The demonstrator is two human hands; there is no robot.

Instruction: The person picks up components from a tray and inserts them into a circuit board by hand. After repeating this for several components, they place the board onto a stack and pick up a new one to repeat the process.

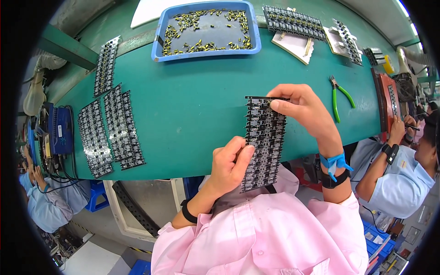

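Observation:
Between my hands is a long black circuit board panel point(264, 133), packed with rows of small parts and tilted over the table's near edge. My left hand point(230, 166) pinches its left edge, thumb on top. At the far right corner, my right hand point(298, 106) grips the panel with thumb and fingers. A blue band point(336, 162) wraps my right wrist. Beyond the panel, a blue tray point(206, 56) holds many small yellow-and-black cylindrical components point(198, 19). Green-handled cutting pliers point(338, 98) lie right of my right hand.
More circuit board panels point(121, 126) lie at the left on the green table point(183, 119). Another panel point(293, 23) rests on a white holder at the far right. Co-workers sit on both sides; one person's hand point(397, 128) is at the right. A blue machine point(59, 128) stands left.

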